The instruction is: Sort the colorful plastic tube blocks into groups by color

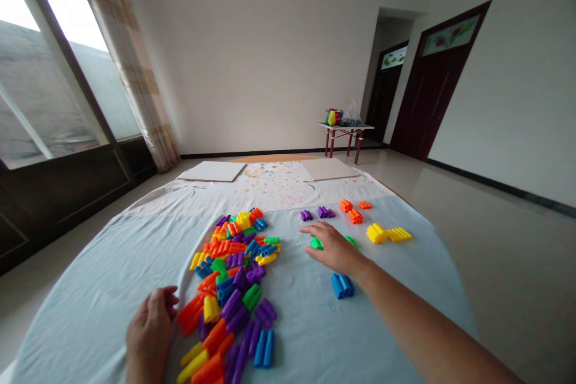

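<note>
Green pieces (316,243): small ridged plastic blocks on the pale cloth (112,264), right of centre, one at the thumb side and another at the far edge of the right hand (335,249). That hand lies palm down over them, fingers stretched and loosely spread, closed on nothing that shows; any piece under the palm is hidden. Left hand (150,327): resting at the near left edge of the mixed heap (234,276), fingers curled inward beside an orange block; its back faces the camera, so whether it grips anything cannot be told. Sorted lots, each of one colour and set apart from the heap: blue group (342,285) just beside the right wrist; yellow group (387,233) to the far right; orange group (353,211) and purple group (317,213) beyond the hand. Progress, by judgement: the sorting is at an early stage, with five small colour lots laid out and the greater part, orange, purple, blue, yellow and green together, unsorted in the heap. Two white boards (212,171) lie at the far side of the cloth. The heap's near end and both forearms run off the bottom edge, and exact piece counts are too small to read.
</note>
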